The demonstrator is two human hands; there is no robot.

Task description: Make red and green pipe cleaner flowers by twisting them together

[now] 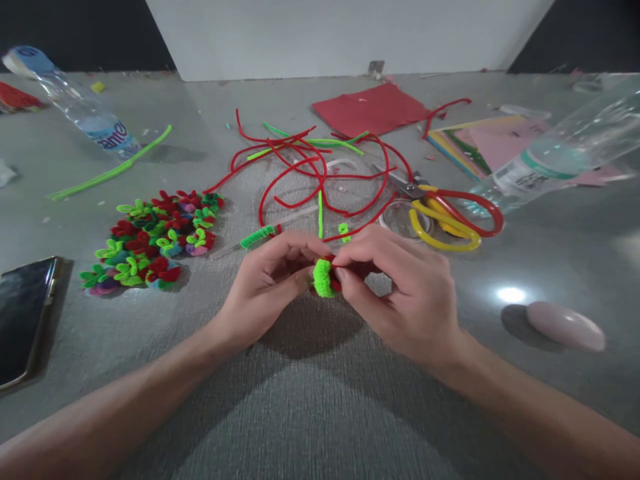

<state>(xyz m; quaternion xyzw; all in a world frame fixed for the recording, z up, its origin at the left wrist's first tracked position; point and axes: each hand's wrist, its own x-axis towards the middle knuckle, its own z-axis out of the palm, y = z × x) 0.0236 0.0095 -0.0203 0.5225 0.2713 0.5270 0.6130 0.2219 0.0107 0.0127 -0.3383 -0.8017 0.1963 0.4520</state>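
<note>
Between my two hands is a small green and red pipe-cleaner piece (324, 279), held over the grey table. My left hand (273, 277) pinches it from the left with thumb and fingers. On its right side, my right hand (395, 283) grips the red part between thumb and forefinger. Just beyond my left fingers lies a tightly coiled green pipe cleaner (258, 237). A short green curl (344, 231) rests past the fingertips. Loose red pipe cleaners (295, 170) and a few green ones are tangled further back. My fingers partly cover the piece.
Finished pipe-cleaner pieces (153, 243) cluster at left, near a phone (26, 320) and a plastic bottle (83, 107). Scissors (440, 210) with red and yellow handles lie at right, by another bottle (550, 157). Red felt (370, 110) is behind; a computer mouse (566, 325) sits right.
</note>
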